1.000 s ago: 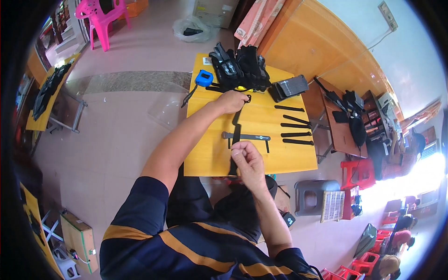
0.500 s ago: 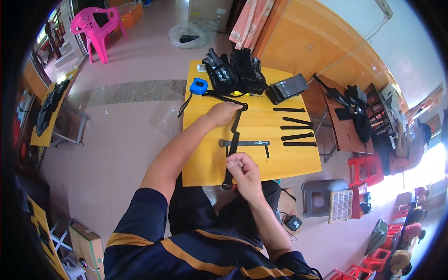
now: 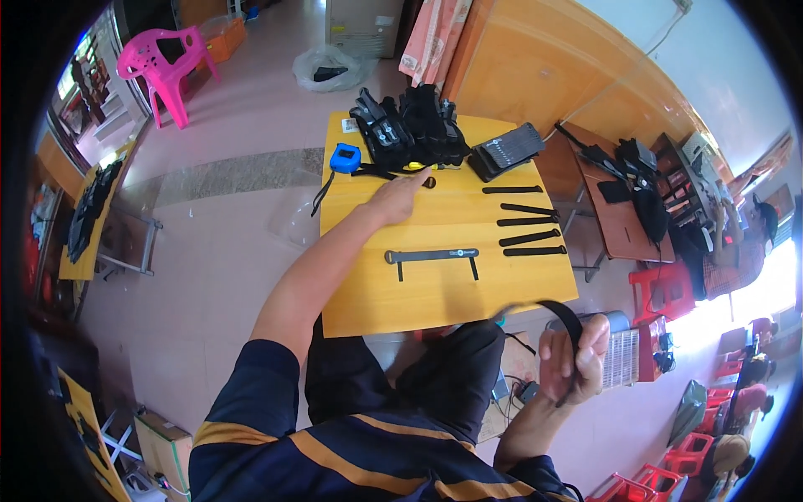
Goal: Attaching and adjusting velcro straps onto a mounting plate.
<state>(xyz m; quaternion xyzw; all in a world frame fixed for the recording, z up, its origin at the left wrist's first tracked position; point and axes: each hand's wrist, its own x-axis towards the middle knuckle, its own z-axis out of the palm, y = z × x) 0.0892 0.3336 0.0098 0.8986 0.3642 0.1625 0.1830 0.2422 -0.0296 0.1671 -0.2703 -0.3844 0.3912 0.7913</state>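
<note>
My right hand is raised off the table's near right corner, its fingers closed around a black strap that curves up and over to the left. My left hand lies at the far left part of the yellow table, index finger stretched out to a second black strap close to its ring end; its other fingers are partly tucked under. Between the hands and the near edge lies a dark grey strap with a ring at its left end, above two short black marks.
Behind my left hand are a blue tape measure, a yellow-handled tool and a heap of black straps. A stack of dark straps stands at the far right, with several single straps nearer. A grey stool is by the right corner.
My right hand has swung right and up off the table, carrying a black strap with it. My left hand has shifted slightly left, its index finger now straighter.
</note>
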